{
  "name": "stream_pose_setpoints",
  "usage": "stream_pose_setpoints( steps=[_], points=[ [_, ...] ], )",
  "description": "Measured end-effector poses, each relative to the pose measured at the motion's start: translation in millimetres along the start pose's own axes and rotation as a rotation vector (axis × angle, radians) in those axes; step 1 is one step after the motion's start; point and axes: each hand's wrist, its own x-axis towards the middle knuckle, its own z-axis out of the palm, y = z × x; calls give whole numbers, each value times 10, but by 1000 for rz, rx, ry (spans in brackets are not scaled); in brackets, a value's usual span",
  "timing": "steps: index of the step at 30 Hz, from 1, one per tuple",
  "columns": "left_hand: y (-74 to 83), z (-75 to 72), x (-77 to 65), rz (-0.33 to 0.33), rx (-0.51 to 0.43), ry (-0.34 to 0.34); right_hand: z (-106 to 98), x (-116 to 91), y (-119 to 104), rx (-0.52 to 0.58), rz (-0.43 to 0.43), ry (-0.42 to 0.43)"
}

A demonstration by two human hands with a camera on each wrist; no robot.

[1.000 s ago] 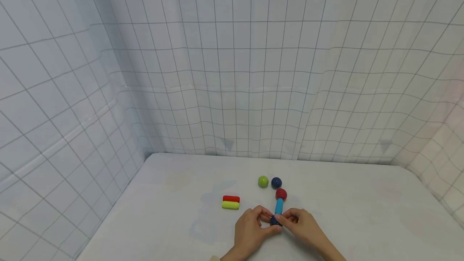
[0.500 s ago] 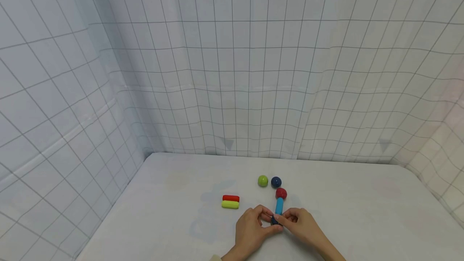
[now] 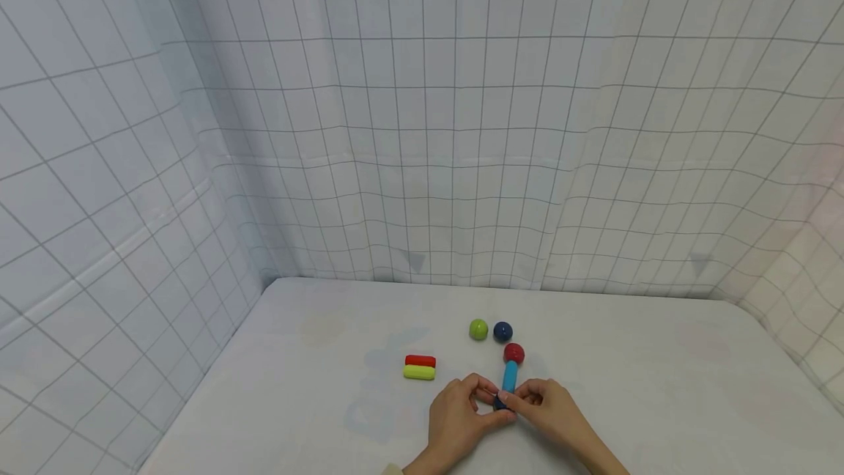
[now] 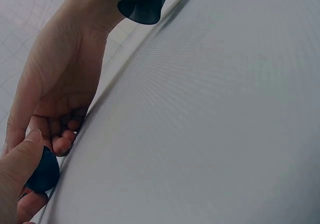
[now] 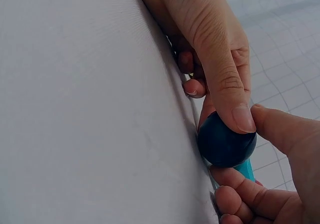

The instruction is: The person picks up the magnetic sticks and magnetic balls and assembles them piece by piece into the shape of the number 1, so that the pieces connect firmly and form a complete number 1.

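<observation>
A dark blue ball (image 3: 499,402) lies between both hands, low in the head view. My left hand (image 3: 456,416) grips it from the left, its thumb along the near side. From the right, my right hand (image 3: 552,407) pinches the ball where it meets a light blue stick (image 3: 511,375). The stick runs away from me and ends at a red ball (image 3: 513,354). In the right wrist view the dark ball (image 5: 227,140) shows between thumbs and fingers, with a bit of the stick (image 5: 245,171) behind it. Fingers hide part of the ball (image 4: 45,171) in the left wrist view.
Farther back on the white table (image 3: 316,387) are a green ball (image 3: 478,329) and a second dark blue ball (image 3: 503,331). A red stick (image 3: 420,361) and a yellow stick (image 3: 419,372) lie side by side to the left. Gridded white curtain (image 3: 422,130) surrounds the table.
The light blue stick and its red ball have shifted slightly to the right. Both hands keep their hold, almost in place.
</observation>
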Motion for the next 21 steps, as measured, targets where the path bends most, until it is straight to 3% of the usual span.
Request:
stream_pose_setpoints(
  steps=[21],
  points=[
    [-6, -2, 10, 0, -33, -26, -16, -2, 31, 17, 28, 1]
  ],
)
